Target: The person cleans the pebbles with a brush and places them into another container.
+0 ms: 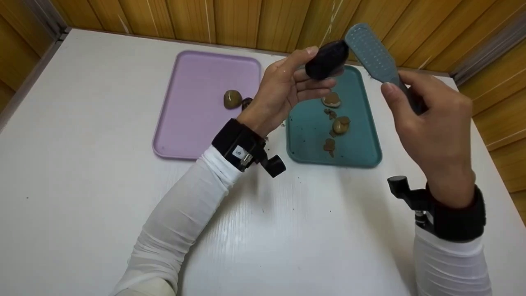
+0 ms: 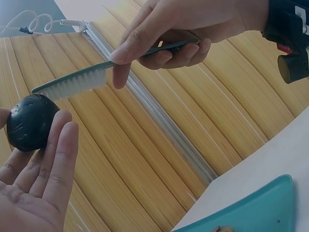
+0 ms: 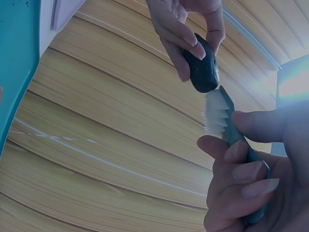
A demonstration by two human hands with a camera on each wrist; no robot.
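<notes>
Holding your left hand (image 1: 283, 88) raised above the table, you pinch a smooth, dark oval stone (image 1: 327, 59) between the thumb on top and the fingertips (image 1: 324, 84) below, with the palm turned toward you. In the left wrist view the stone (image 2: 31, 122) sits at the ends of your nearly straight fingers (image 2: 60, 154), well clear of the palm. Your left forearm, in a white sleeve (image 1: 181, 218), slants up from the near edge toward the middle of the white table (image 1: 82, 172).

Your right hand (image 1: 435, 123) is lifted higher on the right side, wrist bent, fingers curled around the handle of a grey-green plastic brush with white bristles (image 1: 372, 53); the thumb lies along the handle. The brush head points up and to the left, its bristles just beside the stone. In the right wrist view the bristle tip of the brush (image 3: 218, 113) appears to touch the lower end of the stone (image 3: 203, 65).

Below your hands, a teal rectangular plastic tray (image 1: 357, 152) lies on the table holding several brownish, muddy stones (image 1: 340, 124) and smears of dirt. Beside it to the left lies a lilac rectangular plastic tray (image 1: 193, 82) with a clean olive-brown stone (image 1: 232, 99) and a darker one partly hidden behind your left wrist.
</notes>
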